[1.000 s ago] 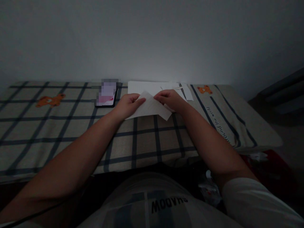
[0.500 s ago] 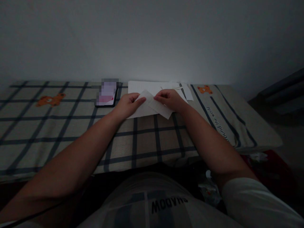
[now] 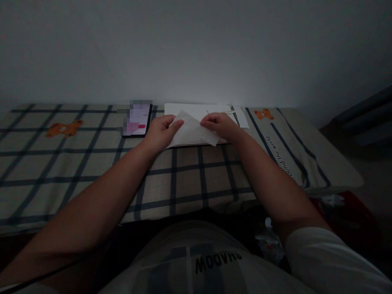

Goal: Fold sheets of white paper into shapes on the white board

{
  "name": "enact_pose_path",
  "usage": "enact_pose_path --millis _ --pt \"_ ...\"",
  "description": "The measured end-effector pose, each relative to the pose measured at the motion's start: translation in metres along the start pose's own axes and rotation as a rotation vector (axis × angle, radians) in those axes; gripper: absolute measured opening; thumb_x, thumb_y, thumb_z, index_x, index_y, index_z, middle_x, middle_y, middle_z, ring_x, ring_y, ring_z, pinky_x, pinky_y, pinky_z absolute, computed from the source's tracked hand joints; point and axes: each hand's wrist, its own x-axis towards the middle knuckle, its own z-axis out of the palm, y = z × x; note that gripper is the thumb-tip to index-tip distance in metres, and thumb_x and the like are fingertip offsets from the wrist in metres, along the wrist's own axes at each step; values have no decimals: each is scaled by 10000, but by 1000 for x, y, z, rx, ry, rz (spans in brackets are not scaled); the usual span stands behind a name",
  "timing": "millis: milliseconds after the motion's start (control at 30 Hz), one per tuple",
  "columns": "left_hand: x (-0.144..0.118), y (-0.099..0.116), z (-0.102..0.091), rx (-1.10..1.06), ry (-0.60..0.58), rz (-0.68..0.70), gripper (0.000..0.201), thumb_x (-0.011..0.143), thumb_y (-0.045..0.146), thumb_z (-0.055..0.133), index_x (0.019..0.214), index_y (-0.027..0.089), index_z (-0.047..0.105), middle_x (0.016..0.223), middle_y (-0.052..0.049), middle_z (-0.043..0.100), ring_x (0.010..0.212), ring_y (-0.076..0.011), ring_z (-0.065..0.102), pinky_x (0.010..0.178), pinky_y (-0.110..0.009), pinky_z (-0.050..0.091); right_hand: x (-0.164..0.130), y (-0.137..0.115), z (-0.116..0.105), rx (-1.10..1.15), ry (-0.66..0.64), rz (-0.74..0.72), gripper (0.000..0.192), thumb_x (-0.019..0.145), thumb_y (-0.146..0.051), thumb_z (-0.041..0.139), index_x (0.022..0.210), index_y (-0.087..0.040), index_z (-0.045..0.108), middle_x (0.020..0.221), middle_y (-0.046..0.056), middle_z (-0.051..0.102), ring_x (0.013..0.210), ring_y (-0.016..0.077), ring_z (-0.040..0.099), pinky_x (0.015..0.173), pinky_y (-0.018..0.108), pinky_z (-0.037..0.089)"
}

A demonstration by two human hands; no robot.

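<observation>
The left grip [image 3: 159,131] is pinched on one side of the thin paper [image 3: 190,130], and the right grip [image 3: 221,123] is pinched on its other edge, so it sits between them; if both pull too hard it could rip, though dim light may hide small creases

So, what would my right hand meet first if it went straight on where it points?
Probably the white paper that your right hand is pinching, then your left hand; depth is hard to judge.

On the desk [image 3: 186,177], a phone [image 3: 139,122] lies left of a paper stack [image 3: 191,108]; over the stack, a loose sheet [image 3: 192,130] (wall [image 3: 196,53] behind).
</observation>
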Motion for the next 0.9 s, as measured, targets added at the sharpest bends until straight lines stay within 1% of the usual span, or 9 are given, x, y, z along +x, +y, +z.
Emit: enact_pose_path --millis 100,200,267,333,433,567,667,800,900 --pt "0 2 0 -65 -48 -66 302 848 456 630 723 182 613 680 1 556 652 -134 478 564 -241 356 -1 -3 1 -69 10 -63 248 829 -419 666 787 -175 677 731 8 616 700 139 503 654 293 405" --pt "0 5 -1 -94 -91 -131 291 817 435 664 689 180 605 620 18 521 582 -115 434 531 -240 313 -2 -5 3 -188 -3 -104 255 830 -418 662 776 -170 686 725 10 621 702 139 500 674 302 393" --pt "0 6 -1 -70 -94 -137 295 814 444 684 710 170 647 634 8 561 588 -117 456 530 -241 314 -3 -6 5 -253 -39 -125 278 834 -436 662 785 -164 700 732 17 641 702 141 511 680 306 388" --pt "0 5 0 -45 -80 -118 302 814 457 699 770 159 706 696 -18 638 628 -130 511 551 -246 350 -4 -6 8 -282 -78 -140 303 842 -454 655 796 -160 712 744 26 665 703 145 528 677 308 387" --pt "2 2 3 -14 -28 -90 291 809 441 713 826 153 753 760 -39 701 678 -148 567 592 -259 396 -6 -7 10 -285 -108 -146 331 859 -474 637 820 -158 728 762 35 692 709 152 548 668 305 389" --pt "4 -4 3 40 63 -66 276 816 426 710 851 159 768 754 -31 697 694 -155 566 614 -266 403 -3 -4 4 -295 -90 -145 345 863 -491 634 806 -163 724 754 28 682 708 151 539 674 305 387" --pt "7 -8 2 48 142 -58 275 827 424 696 878 160 759 767 -31 688 720 -158 571 632 -265 414 0 -1 -3 -282 -47 -140 310 858 -462 647 796 -164 711 758 27 666 721 151 533 679 308 385" --pt "12 -14 -1 50 232 -49 275 844 441 677 882 174 730 745 -18 664 704 -151 553 615 -256 403 2 0 -8 -226 14 -51 241 872 -383 647 754 -174 667 677 3 609 660 134 502 644 301 387" --pt "14 -18 -1 41 252 -47 291 843 465 675 881 179 717 746 -17 659 685 -145 528 592 -254 378 2 -1 -9 -202 33 -7 239 901 -353 627 738 -179 641 642 -8 580 631 127 500 630 296 390"
